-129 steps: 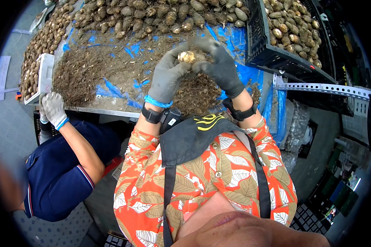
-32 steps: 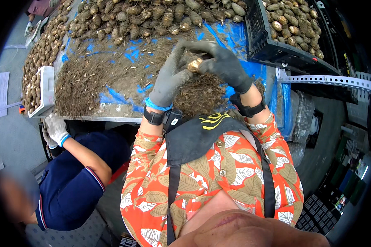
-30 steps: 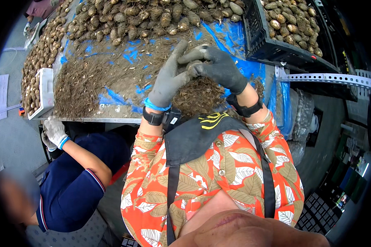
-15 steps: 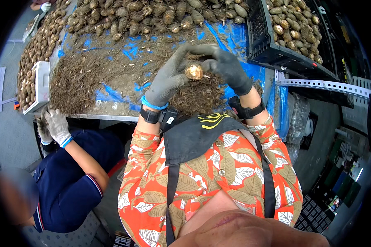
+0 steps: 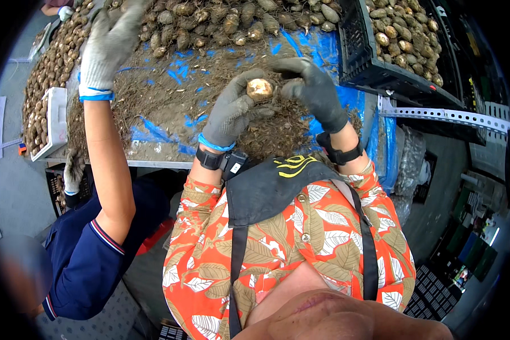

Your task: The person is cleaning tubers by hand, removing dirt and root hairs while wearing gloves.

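In my left hand (image 5: 230,113), gloved in grey, is a small brown taro corm (image 5: 259,89) whose pale cut face shows upward. The thumb and fingers close around it. My right hand (image 5: 314,93), in a dark grey glove, is just right of the taro and apart from it. Its fingers are stretched out and curved, with nothing seen between them. Under both hands lies a heap of brown root fibres (image 5: 266,134) on the table.
A large pile of taro (image 5: 209,22) covers the table's far side. At right stands a black crate (image 5: 368,71) of taro; at left, a white crate (image 5: 58,122). A co-worker's white-gloved hand (image 5: 110,54) reaches over the table's left part, the other (image 5: 73,171) below its edge.
The taro and my left hand have shifted slightly left and away; my right hand has parted from it. The co-worker's gloved hand has swung up from the table's edge toward the pile.
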{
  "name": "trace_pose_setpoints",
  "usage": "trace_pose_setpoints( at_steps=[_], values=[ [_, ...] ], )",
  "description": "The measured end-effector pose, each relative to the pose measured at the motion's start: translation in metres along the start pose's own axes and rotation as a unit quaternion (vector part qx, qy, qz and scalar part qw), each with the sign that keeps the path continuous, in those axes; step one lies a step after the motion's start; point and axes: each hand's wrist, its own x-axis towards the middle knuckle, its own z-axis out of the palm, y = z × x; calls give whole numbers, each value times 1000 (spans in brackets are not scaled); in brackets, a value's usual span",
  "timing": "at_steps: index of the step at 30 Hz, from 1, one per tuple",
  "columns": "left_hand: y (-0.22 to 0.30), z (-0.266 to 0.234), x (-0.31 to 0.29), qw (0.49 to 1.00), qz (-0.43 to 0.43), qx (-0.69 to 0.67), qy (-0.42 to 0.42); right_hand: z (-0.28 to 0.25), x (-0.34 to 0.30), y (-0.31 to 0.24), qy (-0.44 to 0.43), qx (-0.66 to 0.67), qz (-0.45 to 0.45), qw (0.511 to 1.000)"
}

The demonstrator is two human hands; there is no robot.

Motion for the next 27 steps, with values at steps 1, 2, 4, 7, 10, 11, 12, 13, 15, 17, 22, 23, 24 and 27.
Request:
trace_pose_setpoints(
  at_steps=[1, 2, 4, 7, 10, 11, 12, 13, 15, 17, 22, 23, 24, 27],
  values=[
    [0, 4, 2, 1000, 17, 8, 16, 6, 1, -5, -9, -10, -43, 999],
    [0, 12, 3, 999, 34, 17, 33, 10, 0, -8, -19, -20, -86, 996],
    [0, 17, 5, 998, 34, 13, 54, 20, -7, 5, 32, -41, -133, 990],
    [-8, 10, 7, 998, 25, 3, 66, 25, -9, 10, 107, -154, -208, 960],
    [-13, -2, 13, 991, 80, 58, 93, 21, -9, 13, -96, -293, -211, 928],
    [-11, -3, 13, 987, 83, 76, 115, 23, -14, 21, -240, -330, -162, 898],
    [-10, -4, 13, 983, 86, 92, 135, 21, -18, 31, -260, -326, -168, 893],
    [-9, -7, 12, 985, 85, 90, 118, 17, -20, 41, -280, -323, -172, 887],
    [-7, -12, 11, 989, 83, 88, 86, 1, -18, 45, -210, -305, -215, 904],
    [-5, -3, 10, 989, 72, 97, 84, -1, -12, 19, -40, -161, -104, 981],
    [-10, 1, 16, 992, 54, 95, 62, 12, 1, 7, 45, -114, -164, 979],
    [-9, 4, 14, 991, 49, 98, 74, 12, 1, 12, 37, -136, -179, 974],
    [-7, 4, 13, 990, 47, 102, 87, 10, 1, 11, -30, -131, -147, 980],
    [1, -1, 9, 985, 51, 109, 122, 2, -9, 10, -234, -108, -20, 966]
  ],
)
